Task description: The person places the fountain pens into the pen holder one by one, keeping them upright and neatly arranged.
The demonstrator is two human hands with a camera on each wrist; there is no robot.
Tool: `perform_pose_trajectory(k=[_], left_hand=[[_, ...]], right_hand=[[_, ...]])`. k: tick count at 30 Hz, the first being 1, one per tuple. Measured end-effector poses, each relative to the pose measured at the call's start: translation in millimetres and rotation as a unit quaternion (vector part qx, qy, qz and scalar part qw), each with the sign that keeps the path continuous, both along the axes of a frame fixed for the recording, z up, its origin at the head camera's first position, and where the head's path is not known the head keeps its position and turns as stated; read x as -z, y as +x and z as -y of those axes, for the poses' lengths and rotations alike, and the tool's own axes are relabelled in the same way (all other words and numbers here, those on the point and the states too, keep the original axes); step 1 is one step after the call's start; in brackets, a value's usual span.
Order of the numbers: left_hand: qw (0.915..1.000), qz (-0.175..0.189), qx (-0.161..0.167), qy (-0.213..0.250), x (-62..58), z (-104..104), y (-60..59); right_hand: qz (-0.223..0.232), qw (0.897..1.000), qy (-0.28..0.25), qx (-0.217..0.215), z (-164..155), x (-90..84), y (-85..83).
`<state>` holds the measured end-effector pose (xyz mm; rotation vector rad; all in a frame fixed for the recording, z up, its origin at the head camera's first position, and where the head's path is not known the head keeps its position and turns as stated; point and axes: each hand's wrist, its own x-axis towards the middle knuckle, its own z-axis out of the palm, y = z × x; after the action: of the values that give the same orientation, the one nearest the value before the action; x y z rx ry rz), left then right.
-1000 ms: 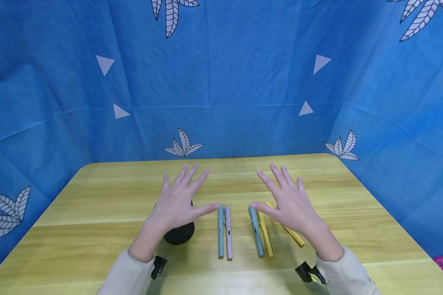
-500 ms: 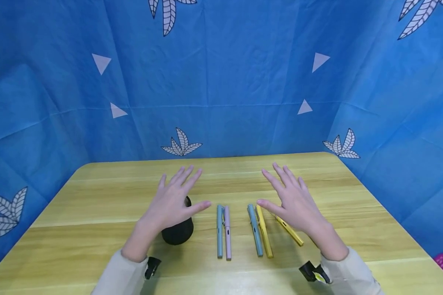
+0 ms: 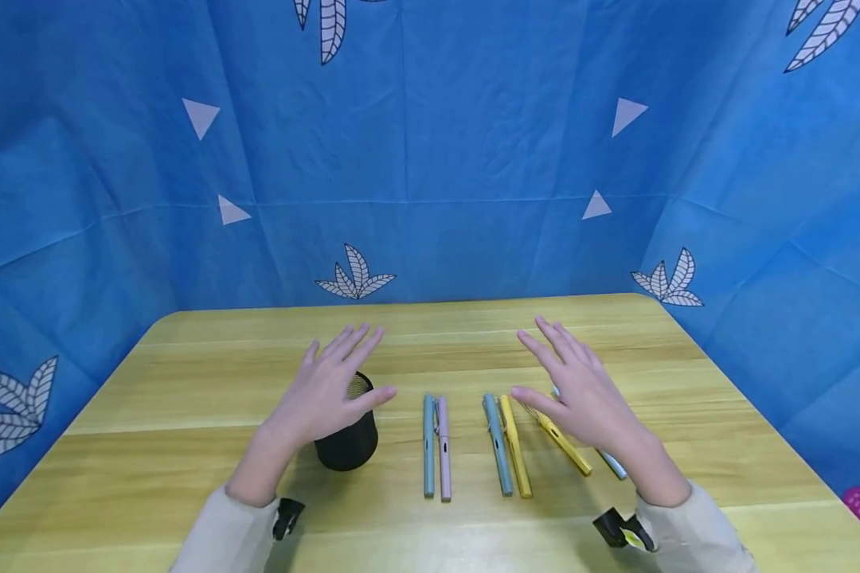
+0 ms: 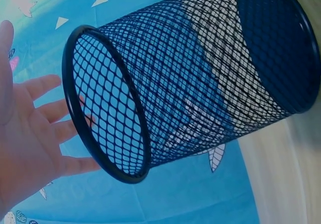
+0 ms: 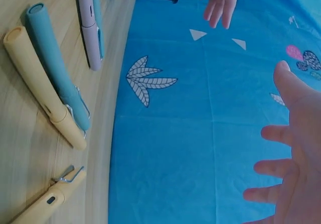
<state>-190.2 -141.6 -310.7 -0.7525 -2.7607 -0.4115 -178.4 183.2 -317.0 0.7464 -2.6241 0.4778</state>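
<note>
Standing upright on the table, the black mesh cup sits under my left hand, which partly covers its rim in the head view. That hand grasps nothing; its fingers are extended and its thumb points toward the pens.

Six pens lie on the wood to the right of the cup. Nearest the cup are the left blue pen and the lilac pen, side by side and roughly parallel. Next, set apart from these, come the middle blue pen and the straight yellow pen, just beside each other and tilted slightly. The slanted yellow pen lies farther right at a steeper angle. The right blue pen is mostly hidden beneath my right hand.

My right hand hovers over these last pens, fingers spread, also holding nothing. The right wrist view shows the pens' metal clips toward the table's far edge.

Pale sleeves cover my forearms, with a black device at each wrist. Behind the table hangs blue cloth, printed with white leaves and pale triangles.
</note>
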Motion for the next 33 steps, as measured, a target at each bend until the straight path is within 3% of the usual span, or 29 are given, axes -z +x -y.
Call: perform_pose_trajectory(k=[13,22,33], left_hand=[[0.9996,-0.005,0.023,0.014,5.9,18.3,0.1],[0.9992,0.008,0.029,0.026,6.3,30.8,2.5],[0.9984,0.022,0.027,0.045,8.3,41.4,5.8]], right_hand=[[0.011,1.0,-0.007,-0.01,-9.4,3.3,-2.2],[0.048,0.998,0.001,-0.03,-18.3,8.4,-2.0],[0.039,0.998,-0.002,-0.046,-27.8,15.2,1.1]])
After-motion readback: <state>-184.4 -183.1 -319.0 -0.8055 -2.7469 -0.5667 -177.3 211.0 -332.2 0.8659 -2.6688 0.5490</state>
